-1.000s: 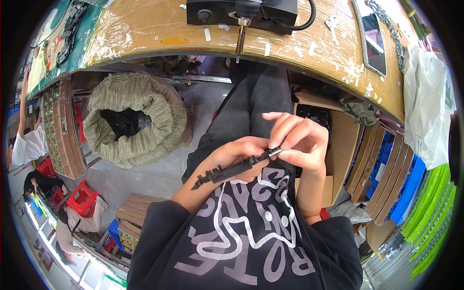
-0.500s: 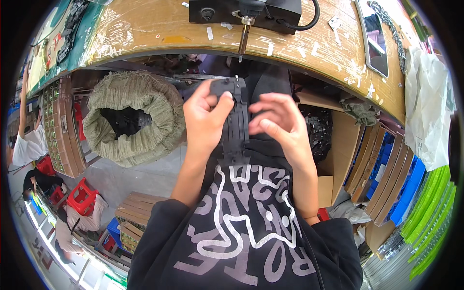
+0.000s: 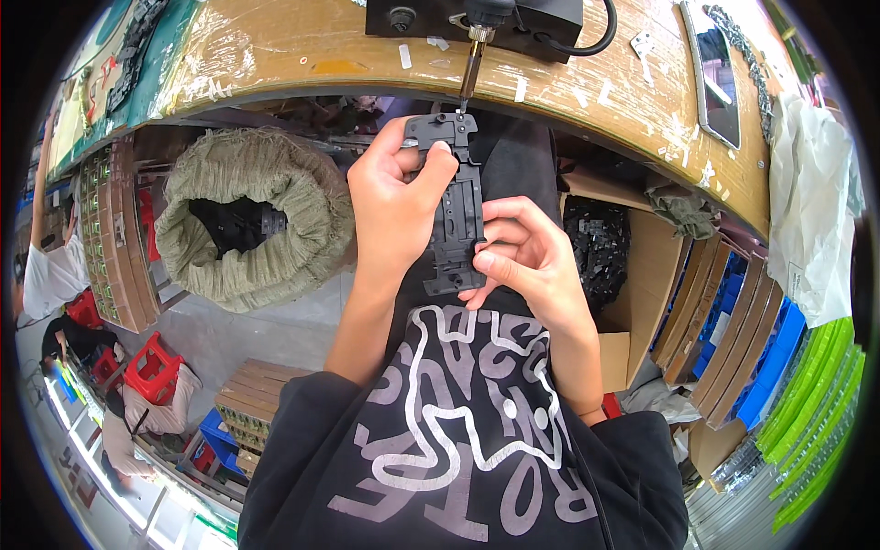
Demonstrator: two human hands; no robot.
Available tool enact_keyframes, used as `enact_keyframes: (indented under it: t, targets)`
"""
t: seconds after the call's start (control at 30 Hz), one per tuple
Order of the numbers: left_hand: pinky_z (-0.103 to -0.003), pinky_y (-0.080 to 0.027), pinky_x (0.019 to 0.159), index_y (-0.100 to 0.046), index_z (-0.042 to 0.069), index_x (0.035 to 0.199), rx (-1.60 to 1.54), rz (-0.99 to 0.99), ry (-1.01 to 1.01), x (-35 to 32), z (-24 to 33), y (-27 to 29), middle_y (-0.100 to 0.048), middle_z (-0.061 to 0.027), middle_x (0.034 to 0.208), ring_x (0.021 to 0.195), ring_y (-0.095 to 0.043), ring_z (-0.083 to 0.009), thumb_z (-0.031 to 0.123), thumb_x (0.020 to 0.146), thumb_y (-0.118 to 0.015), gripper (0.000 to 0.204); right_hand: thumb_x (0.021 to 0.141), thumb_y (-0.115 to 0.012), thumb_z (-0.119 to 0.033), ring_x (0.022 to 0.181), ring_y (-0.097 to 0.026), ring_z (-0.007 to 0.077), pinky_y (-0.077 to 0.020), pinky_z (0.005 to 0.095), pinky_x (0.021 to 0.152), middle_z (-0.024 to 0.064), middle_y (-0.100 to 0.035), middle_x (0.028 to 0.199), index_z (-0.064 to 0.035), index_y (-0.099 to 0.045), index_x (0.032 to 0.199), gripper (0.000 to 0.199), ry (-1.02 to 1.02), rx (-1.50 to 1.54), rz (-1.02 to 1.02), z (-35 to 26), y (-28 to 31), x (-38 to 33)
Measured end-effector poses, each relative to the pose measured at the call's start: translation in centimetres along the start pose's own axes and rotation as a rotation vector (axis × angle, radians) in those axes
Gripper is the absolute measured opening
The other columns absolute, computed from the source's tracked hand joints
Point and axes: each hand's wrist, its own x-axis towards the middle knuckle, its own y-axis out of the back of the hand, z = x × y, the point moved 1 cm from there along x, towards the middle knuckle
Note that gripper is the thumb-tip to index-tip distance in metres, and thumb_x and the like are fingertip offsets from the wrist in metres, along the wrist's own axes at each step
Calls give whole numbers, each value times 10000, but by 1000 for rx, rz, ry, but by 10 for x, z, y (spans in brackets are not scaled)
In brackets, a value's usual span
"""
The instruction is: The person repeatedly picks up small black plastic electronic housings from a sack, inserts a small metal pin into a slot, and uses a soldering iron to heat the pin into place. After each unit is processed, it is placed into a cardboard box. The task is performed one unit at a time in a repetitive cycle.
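Note:
I hold a long black plastic part [image 3: 460,211] upright in front of my chest with both hands. My left hand [image 3: 396,206] grips its upper end, thumb across the top. My right hand [image 3: 527,261] grips its lower end from the right. The part's top edge sits just under the metal bit [image 3: 470,66] of a black machine [image 3: 477,16] fixed to the wooden bench edge [image 3: 587,92]. Whether the bit touches the part I cannot tell.
A green woven sack [image 3: 249,215] holding black parts stands at my left. An open cardboard box [image 3: 610,266] with more black parts is at my right. Blue and green crates [image 3: 779,385] line the right side. People sit far left by red stools [image 3: 151,367].
The part went from lying sideways at chest height to standing upright, and both hands lifted it up toward the machine's bit under the bench edge.

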Motion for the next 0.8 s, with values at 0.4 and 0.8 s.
enact_keyframes:
  t: [0.4,0.8]
  targets:
    - [-158,-321,429,-537,-21,898,41,-1,-17,1,4,-2,-576,2,619,520,-422,7,27,767,-535,139,772,-551,31,689,-591,181,-558,317,572,91,-513,819,37,-407,1060,322,19,17,7,0,0,1]
    - [-158,-293,410,-538,-15,883,49,0,-36,2,4,-3,-558,17,601,503,-395,12,28,767,-535,123,770,-549,36,682,-589,172,-558,312,564,90,-519,812,41,-407,1055,318,21,26,7,-1,0,2]
